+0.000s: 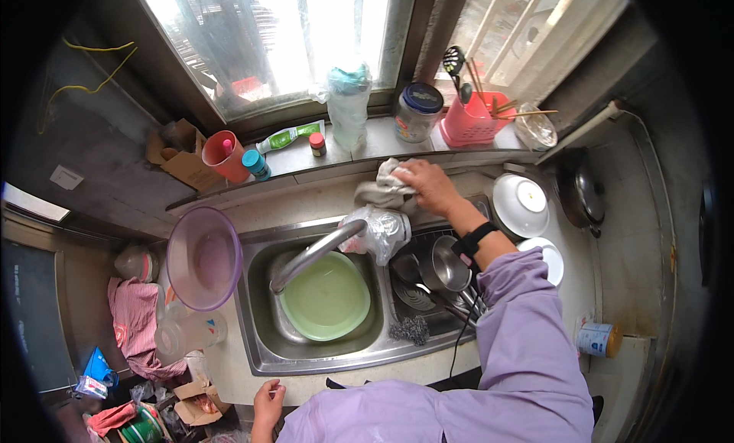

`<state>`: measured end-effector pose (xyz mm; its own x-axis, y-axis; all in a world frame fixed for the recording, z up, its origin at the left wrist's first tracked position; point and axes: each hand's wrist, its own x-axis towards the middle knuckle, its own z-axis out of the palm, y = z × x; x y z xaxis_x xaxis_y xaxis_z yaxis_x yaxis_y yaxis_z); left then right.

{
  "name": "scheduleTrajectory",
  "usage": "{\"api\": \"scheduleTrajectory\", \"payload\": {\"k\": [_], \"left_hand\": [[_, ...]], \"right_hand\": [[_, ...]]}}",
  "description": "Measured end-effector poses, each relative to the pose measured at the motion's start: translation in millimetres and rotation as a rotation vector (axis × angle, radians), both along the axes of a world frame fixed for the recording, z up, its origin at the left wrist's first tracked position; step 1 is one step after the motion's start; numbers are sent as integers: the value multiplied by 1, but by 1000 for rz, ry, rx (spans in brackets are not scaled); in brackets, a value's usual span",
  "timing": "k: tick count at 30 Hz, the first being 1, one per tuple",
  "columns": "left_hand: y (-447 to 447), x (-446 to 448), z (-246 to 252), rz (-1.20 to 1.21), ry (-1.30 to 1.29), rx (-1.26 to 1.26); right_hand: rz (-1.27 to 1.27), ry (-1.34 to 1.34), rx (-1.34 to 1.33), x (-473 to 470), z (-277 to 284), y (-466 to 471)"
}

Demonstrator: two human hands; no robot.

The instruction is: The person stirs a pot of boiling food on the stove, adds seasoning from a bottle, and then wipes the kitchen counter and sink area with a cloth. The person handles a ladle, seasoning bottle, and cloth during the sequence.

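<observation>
My right hand (430,185) grips a crumpled whitish cloth (392,174) on the ledge behind the sink. Just below it lies a folded greyish cloth (375,196). A clear plastic bag (378,228) hangs by the curved steel faucet (321,254). Under the faucet, a light green basin (325,305) holding liquid sits in the left bowl of the stainless steel sink (312,367). The right bowl has a steel pot (448,265), a slotted utensil (414,297) and a steel wool scrubber (410,330). My left hand (268,406) hangs by the counter's front edge, loosely curled, with nothing seen in it.
A purple plastic basin (203,259) leans left of the sink. White bowls (520,205) stand at the right, near a lidded dark pot (579,191). Along the windowsill are a pink utensil holder (473,122), a blue-lidded jar (418,113) and an orange-red cup (222,156).
</observation>
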<state>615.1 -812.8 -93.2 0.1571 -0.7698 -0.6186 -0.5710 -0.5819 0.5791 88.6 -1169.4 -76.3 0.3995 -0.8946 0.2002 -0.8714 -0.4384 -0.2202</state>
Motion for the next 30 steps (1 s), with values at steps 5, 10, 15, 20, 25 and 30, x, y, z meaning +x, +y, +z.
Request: {"api": "scheduleTrajectory", "payload": {"k": [5,10,15,20,25,30], "left_hand": [[-10,-16,-5,38,44,51],[-5,-19,-19,68,29,86],[2,-22,-29,123,78,157],[-20,-29,-17,89,-7,95],[-51,-22,-16,136,51,43],[-109,-17,-13,292,207,-46]], "right_hand": [[-77,226,270,-14,-54,-16],[-120,273,230,-38,-52,-12],[254,239,183,43,-58,-43],[457,111,215,94,-64,-76],[415,342,149,36,-45,-62],[417,322,265,45,-50,-73]]}}
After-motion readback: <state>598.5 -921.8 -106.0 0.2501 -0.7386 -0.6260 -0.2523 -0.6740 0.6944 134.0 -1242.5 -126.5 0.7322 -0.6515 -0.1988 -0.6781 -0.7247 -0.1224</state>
